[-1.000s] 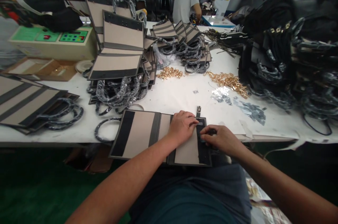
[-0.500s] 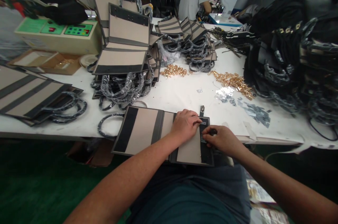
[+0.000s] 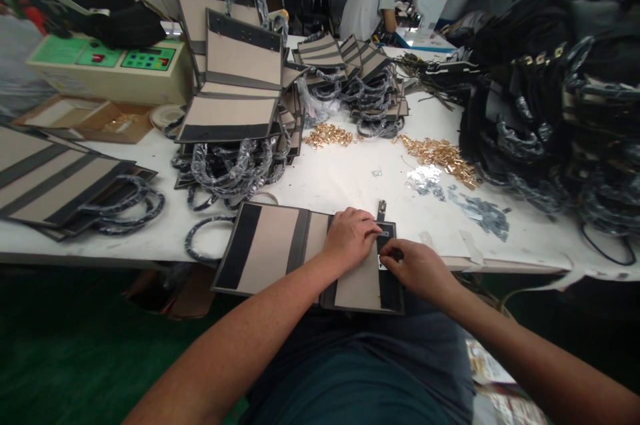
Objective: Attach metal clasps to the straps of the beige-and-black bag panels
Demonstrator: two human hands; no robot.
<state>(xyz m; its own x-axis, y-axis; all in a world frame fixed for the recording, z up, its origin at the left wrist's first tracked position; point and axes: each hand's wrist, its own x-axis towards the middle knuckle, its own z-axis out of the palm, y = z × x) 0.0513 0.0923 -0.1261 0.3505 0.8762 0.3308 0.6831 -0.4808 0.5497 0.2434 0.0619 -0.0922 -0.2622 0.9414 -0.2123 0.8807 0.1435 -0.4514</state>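
Note:
A beige bag panel (image 3: 273, 241) with black strips lies opened out at the table's front edge, its near side overhanging. My left hand (image 3: 353, 236) rests on it, fingers bunched and pressing the black strip (image 3: 393, 291) beside a small metal plate (image 3: 385, 234) at the far end. Lower on that strip, my right hand (image 3: 413, 265) is closed in a pinch on a second small metal plate (image 3: 382, 263), which lies against the strip. A short black tab with metal fittings (image 3: 382, 209) sticks out beyond the panel's far edge.
Gold metal fittings (image 3: 440, 157) and thin silver plates (image 3: 483, 215) lie loose on the white table (image 3: 340, 178). Stacked panels with plastic-wrapped handles (image 3: 240, 118) stand left, black bags (image 3: 530, 111) right. A control box (image 3: 110, 71) sits far left; a person (image 3: 367, 1) bends over behind.
My right hand has shifted slightly left, and the plate at its fingertips now shows brighter. My left hand and the panel stay put. The person behind has bent lower.

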